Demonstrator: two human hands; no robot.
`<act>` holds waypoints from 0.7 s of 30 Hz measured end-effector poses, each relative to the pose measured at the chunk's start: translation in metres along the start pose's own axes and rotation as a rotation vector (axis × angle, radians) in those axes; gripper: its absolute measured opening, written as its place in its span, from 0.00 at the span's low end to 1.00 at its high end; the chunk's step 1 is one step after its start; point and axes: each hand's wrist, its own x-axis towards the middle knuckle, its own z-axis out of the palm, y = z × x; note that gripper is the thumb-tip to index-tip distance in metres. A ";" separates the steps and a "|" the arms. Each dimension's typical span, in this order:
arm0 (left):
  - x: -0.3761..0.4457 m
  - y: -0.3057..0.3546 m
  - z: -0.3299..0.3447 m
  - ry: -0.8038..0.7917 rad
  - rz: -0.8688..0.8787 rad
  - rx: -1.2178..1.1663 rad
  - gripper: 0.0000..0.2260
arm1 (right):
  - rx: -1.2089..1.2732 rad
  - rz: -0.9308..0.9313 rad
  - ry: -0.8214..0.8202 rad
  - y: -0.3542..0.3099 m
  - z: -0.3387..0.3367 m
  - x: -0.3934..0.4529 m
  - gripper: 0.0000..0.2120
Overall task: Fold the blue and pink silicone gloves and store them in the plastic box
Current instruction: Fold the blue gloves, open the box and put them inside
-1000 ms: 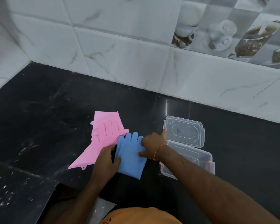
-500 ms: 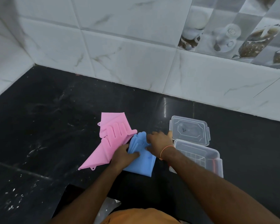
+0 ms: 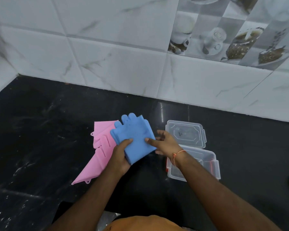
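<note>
Above the black counter [image 3: 40, 130], left hand [image 3: 119, 155] grips the folded blue gloves [image 3: 134, 139]; right hand [image 3: 163, 144] pinches their edge. Pink gloves [image 3: 98, 152] lie flat, unfolded. Step: storing blue. Next: carry right into the open plastic box [image 3: 213, 165].

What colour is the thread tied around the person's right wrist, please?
Orange-red, a thin thread knotted around the right wrist, clearest in the head view, just above the plastic box.

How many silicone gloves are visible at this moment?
3, possibly more. Two pink gloves lie overlapped on the black counter. The blue gloves, gripped by the left hand and right hand, look stacked, so a second blue one may be hidden.
</note>
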 end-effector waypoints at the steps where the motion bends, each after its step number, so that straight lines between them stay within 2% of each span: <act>1: -0.001 -0.001 0.008 -0.038 0.011 -0.055 0.14 | 0.112 0.052 -0.053 0.000 -0.004 -0.004 0.38; 4: -0.004 -0.010 0.029 -0.122 0.045 -0.118 0.18 | 0.404 0.120 -0.215 0.007 -0.016 -0.014 0.26; 8: -0.010 -0.029 0.046 -0.136 0.051 -0.112 0.25 | 0.598 0.093 -0.265 0.018 -0.031 -0.022 0.25; 17: -0.019 -0.043 0.065 -0.164 0.129 0.165 0.29 | 0.554 0.069 -0.144 0.037 -0.086 -0.042 0.26; 21: -0.027 -0.042 0.076 -0.156 0.125 0.343 0.25 | 0.556 0.065 -0.118 0.044 -0.119 -0.051 0.24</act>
